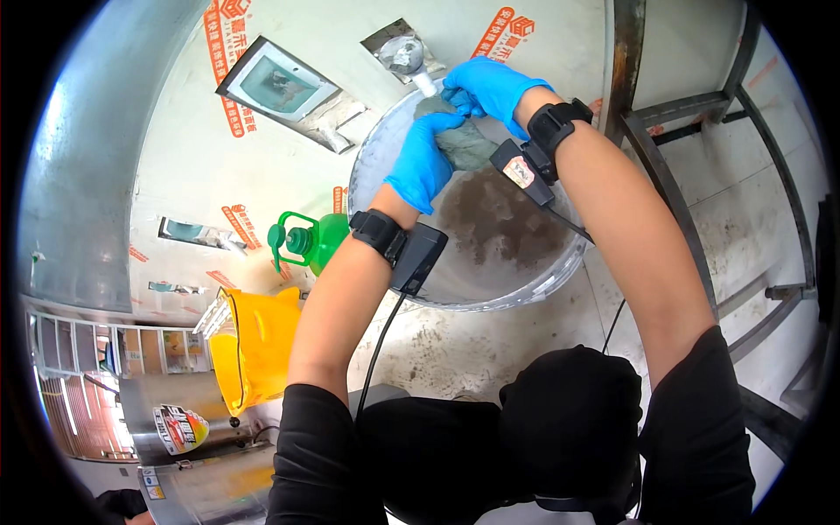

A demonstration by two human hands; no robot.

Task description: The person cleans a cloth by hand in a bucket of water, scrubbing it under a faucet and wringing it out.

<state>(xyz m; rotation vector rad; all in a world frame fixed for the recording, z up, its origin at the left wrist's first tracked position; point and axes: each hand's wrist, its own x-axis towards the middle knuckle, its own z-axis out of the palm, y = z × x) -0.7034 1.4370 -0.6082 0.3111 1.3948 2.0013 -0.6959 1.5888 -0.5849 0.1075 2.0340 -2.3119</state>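
My left hand [420, 161], in a blue glove, grips a wet-looking grey-green cloth [462, 146] along its upper side. My right hand [492, 95], gloved the same way, holds the bunched cloth close by, with its fingers partly hidden. Both hands are over the far side of a large round whitish tub [394, 216]. Inside the tub, a brown murky patch [512, 216] spreads below the cloth. Just beyond my fingers, a white pipe stub [425, 84] sticks out beneath a round grey fitting [401, 54] in a wall cut-out.
Left of the tub stand a green plastic jug [328, 243] and a yellow bucket [259, 348]. A rusty metal frame [646, 151] rises on the right. Ahead is a panel wall [275, 170] with cut-outs. A steel drum [197, 485] and part of another person's arm [139, 518] show lower left.
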